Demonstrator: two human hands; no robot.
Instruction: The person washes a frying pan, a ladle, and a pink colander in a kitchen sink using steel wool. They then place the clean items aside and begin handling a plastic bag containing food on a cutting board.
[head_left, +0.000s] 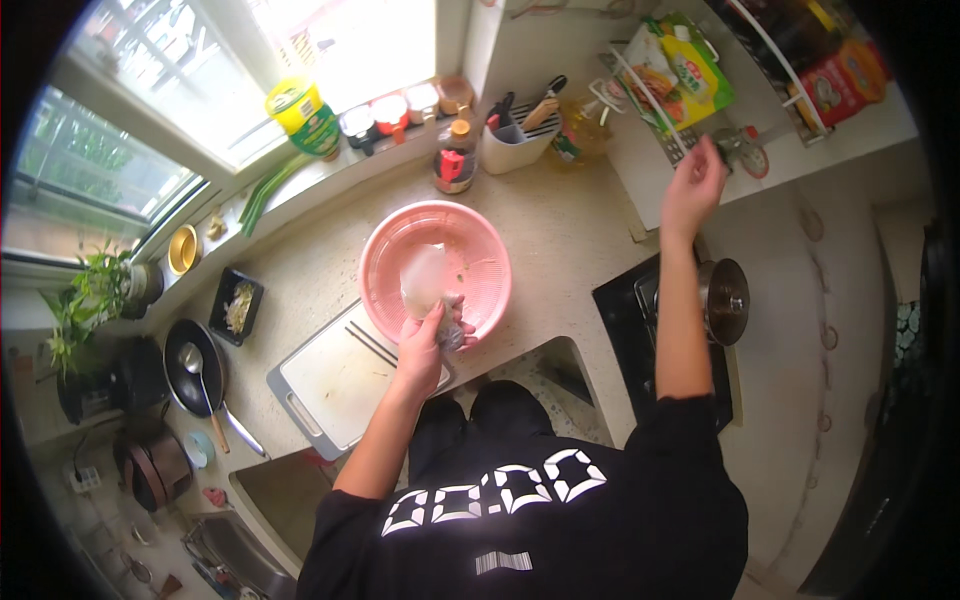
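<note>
My left hand (431, 341) is over the near rim of a pink plastic strainer basket (487, 315) and grips a bunched clear plastic bag (424, 274). The bag's whitish part stands out over the basket; what is in it is unclear. A few green bits lie inside the basket. My right hand (699, 176) is raised at the front edge of a shelf at the upper right, beside a glass bottle (727, 142); its fingers are curled, and whether it touches or holds anything is not plain. A white cutting board (337, 379) with two dark chopsticks (371, 343) lies left of the basket.
A knife block (517, 146) and sauce bottle (454, 157) stand behind the basket. At the right, a lidded pot (726, 300) sits on a black stove (626, 322). A frying pan (196, 367) with a ladle and a black tray (236, 306) are at the left. Seasoning jars (390, 116) line the windowsill.
</note>
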